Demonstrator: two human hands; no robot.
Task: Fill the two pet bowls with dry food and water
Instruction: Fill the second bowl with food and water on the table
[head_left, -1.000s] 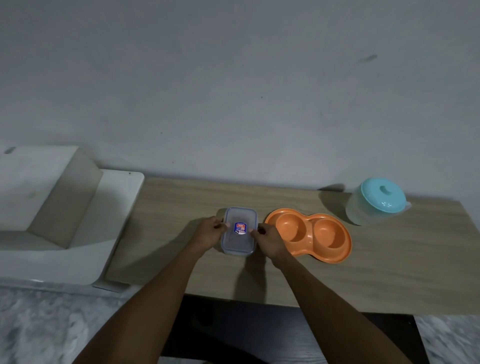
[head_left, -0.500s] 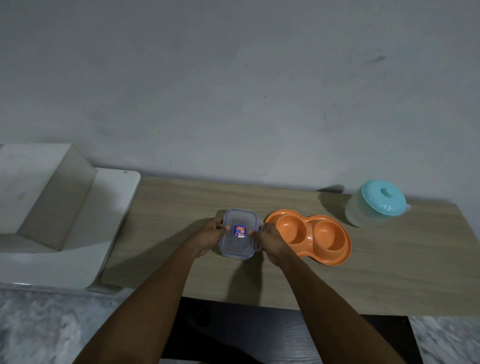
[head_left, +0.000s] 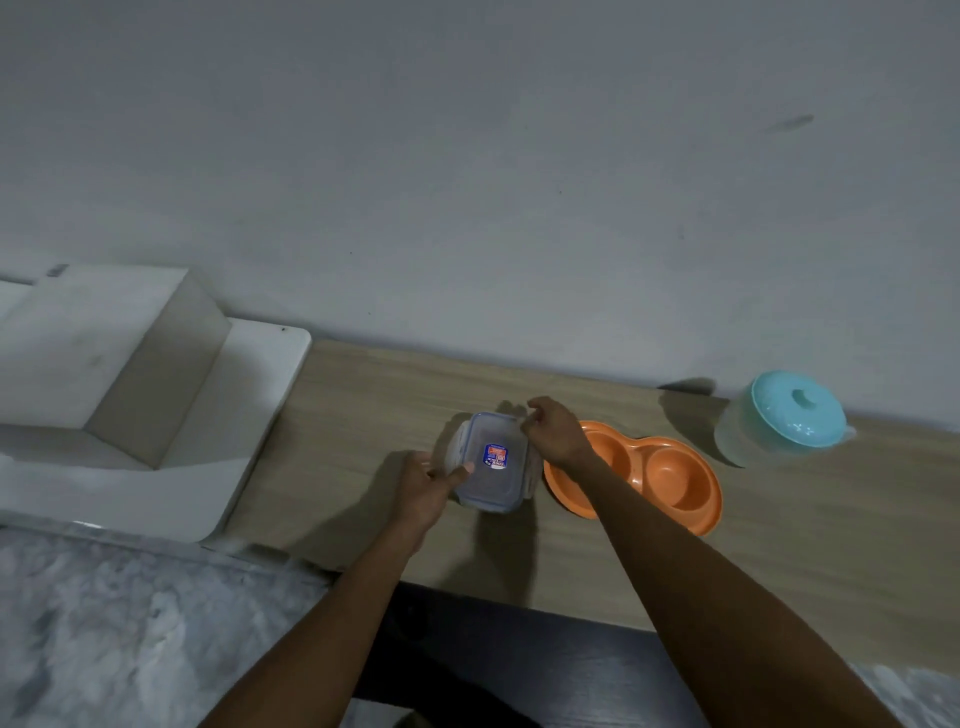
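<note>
A clear plastic food container (head_left: 491, 462) with a blue-and-red label on its lid sits on the wooden table (head_left: 779, 545). My left hand (head_left: 428, 486) holds its near left corner, thumb on the lid. My right hand (head_left: 553, 431) pinches the clip at the container's far right edge. Just right of it lies an orange double pet bowl (head_left: 670, 475), both wells bare; my right forearm crosses its left well. A translucent water jug (head_left: 779, 421) with a turquoise lid stands at the far right by the wall.
A white stepped ledge (head_left: 156, 415) adjoins the table's left end. A grey wall runs behind the table. Marble-patterned floor (head_left: 130, 634) lies below left, and a dark gap shows under the table's front edge.
My right hand moved from the container's right side up to its far edge. My left hand slid toward the near left corner. The side clips now stand out from the lid.
</note>
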